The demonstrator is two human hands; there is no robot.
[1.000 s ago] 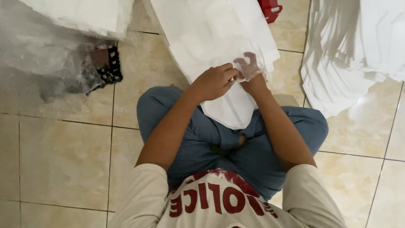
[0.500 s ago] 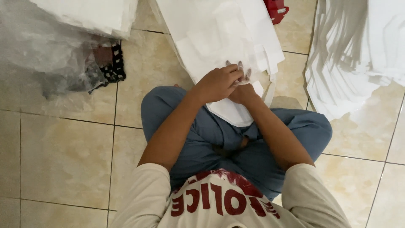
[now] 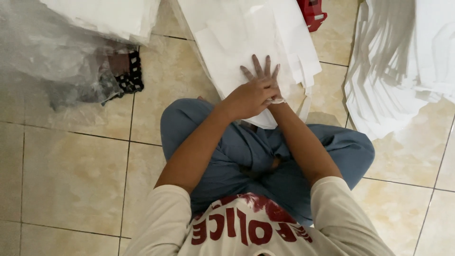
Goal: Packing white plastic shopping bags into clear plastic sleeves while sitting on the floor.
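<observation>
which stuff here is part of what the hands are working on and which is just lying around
In hand: left hand laid over right hand, both pressing the white sheet stack.

Lying about: red object, fanned white sheets, clear plastic wrap, black patterned item.

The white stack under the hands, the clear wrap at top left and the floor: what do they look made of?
White stack: probably thin non-woven fabric or paper, matte, with soft layered edges. Clear wrap: plastic film, crinkled, glossy and see-through. Floor: glazed ceramic tile, beige, with a sheen and dark grout lines. The left hand lies over the right hand.
</observation>
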